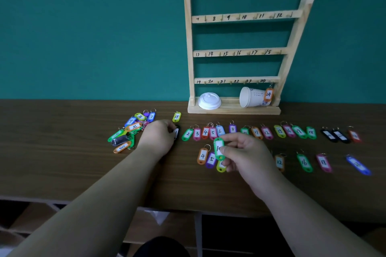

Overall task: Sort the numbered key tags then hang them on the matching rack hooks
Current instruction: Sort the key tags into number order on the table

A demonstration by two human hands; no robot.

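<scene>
A wooden rack with numbered hooks leans against the teal wall; an orange tag 24 hangs at its lowest bar. Coloured key tags lie in a row across the table, with a shorter second row nearer me. A loose heap of tags lies at the left. My left hand holds a black tag at the row's left end. My right hand pinches a green tag just above the near row.
A white paper cup lies on its side on the rack's base, and its lid rests beside it. A yellow tag 15 lies alone behind the row. The table's front edge runs below my forearms.
</scene>
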